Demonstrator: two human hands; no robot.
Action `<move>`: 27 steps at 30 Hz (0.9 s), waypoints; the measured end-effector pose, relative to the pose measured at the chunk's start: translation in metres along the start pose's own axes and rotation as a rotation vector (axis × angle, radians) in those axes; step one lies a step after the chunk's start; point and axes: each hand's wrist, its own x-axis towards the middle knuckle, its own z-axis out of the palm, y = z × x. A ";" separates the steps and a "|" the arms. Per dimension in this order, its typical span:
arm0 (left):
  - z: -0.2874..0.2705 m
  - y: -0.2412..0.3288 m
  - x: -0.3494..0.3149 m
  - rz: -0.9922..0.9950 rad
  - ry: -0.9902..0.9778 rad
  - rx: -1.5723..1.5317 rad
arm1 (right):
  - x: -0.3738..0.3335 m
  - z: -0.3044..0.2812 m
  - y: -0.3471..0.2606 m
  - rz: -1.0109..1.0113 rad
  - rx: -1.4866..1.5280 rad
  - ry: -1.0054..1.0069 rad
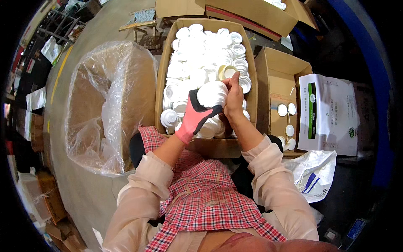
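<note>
In a pink and black glove, my left hand [195, 116] is closed round the lower left side of several stacked white plastic lids [211, 93]. My bare right hand [234, 100] presses against the stack's right side, its thumb pointing up and its fingers partly hidden. Just beyond those fingertips sits a lid with a cream-coloured inside [228, 72]; whether they touch it I cannot tell. Both hands are over the near half of a cardboard box [164, 80] heaped with white round lids [197, 52], some overexposed.
A box lined with clear plastic [121, 105] stands at the left. On the right, an open carton [283, 63] holds a few white discs [282, 110]. Beside it are a white printed box [329, 113] and a white plastic bag [315, 170]. More cartons [252, 17] stand beyond.
</note>
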 end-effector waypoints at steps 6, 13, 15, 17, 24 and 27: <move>0.009 -0.012 -0.009 0.100 -0.026 0.216 | 0.009 -0.015 0.005 -0.068 -0.211 -0.027; 0.006 -0.005 -0.006 0.066 0.031 0.217 | 0.012 -0.011 0.009 -0.022 -0.105 -0.053; -0.006 0.008 0.005 -0.159 -0.045 -0.489 | 0.019 -0.009 0.015 0.012 0.189 -0.103; -0.035 0.003 0.018 -0.203 -0.042 -0.734 | 0.032 -0.031 -0.003 0.036 -0.095 -0.220; -0.063 0.014 0.022 -0.425 -0.104 -0.936 | 0.001 -0.102 0.054 -0.298 -1.395 -0.587; -0.062 0.012 0.026 -0.468 -0.166 -0.993 | 0.013 -0.114 0.085 -0.121 -1.471 -0.626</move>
